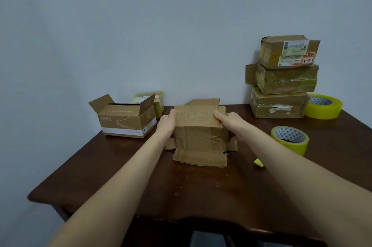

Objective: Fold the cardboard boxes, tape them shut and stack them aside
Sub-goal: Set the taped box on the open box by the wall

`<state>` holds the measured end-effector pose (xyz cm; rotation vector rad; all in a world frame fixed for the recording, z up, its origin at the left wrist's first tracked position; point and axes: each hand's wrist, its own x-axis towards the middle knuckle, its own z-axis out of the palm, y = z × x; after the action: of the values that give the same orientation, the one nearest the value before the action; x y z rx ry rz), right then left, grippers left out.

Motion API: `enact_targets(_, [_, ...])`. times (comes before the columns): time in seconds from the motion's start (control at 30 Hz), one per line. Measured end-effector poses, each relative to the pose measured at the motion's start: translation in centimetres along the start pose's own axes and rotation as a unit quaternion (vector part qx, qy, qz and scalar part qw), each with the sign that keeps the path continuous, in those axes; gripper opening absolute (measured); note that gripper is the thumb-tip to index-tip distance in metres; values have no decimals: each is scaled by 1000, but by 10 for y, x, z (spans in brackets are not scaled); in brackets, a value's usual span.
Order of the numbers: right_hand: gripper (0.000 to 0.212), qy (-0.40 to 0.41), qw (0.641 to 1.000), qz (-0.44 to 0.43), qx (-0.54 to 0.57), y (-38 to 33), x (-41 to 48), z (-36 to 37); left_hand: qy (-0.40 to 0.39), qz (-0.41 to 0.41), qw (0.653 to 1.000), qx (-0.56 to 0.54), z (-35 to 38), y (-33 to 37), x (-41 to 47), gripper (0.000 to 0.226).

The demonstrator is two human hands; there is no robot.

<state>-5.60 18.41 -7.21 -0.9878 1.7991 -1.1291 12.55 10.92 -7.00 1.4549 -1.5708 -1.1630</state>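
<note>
Dark brown wooden counter (pixel 201 190) across the lower frame; plain pale wall (pixel 141 25) behind, filling the upper half.

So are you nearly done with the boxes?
Roughly halfway, it seems. Done: three taped boxes sit in a stack by the wall. In hand: the left hand and right hand hold the middle box, whose flaps are sticking out. Left: the open box on the left needs folding, taping and stacking too.
</note>
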Motion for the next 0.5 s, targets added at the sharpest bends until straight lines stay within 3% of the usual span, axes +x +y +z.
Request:
enact_targets(0.1, [60, 39, 997, -65, 18, 1, -8, -6, -7, -13, 994, -113, -8, 6, -10, 69])
enact_targets(0.2, [62, 119, 982, -147, 5, -14, -20, -15, -20, 31, 978, -207, -19, 28, -25, 54])
enact_targets(0.27, [68, 142, 969, -201, 34, -31, -30, -20, -18, 64, 966, -251, -28, 43, -33, 56])
enact_targets(0.4, [58, 84, 955, -272, 81, -56, -44, -10, 62, 142, 956, -251, -56, 59, -48, 32])
enact_targets(0.5, [44, 2, 948, -262, 181, -70, -50, 17, 117, 221, 938, -240, -85, 60, -58, 12])
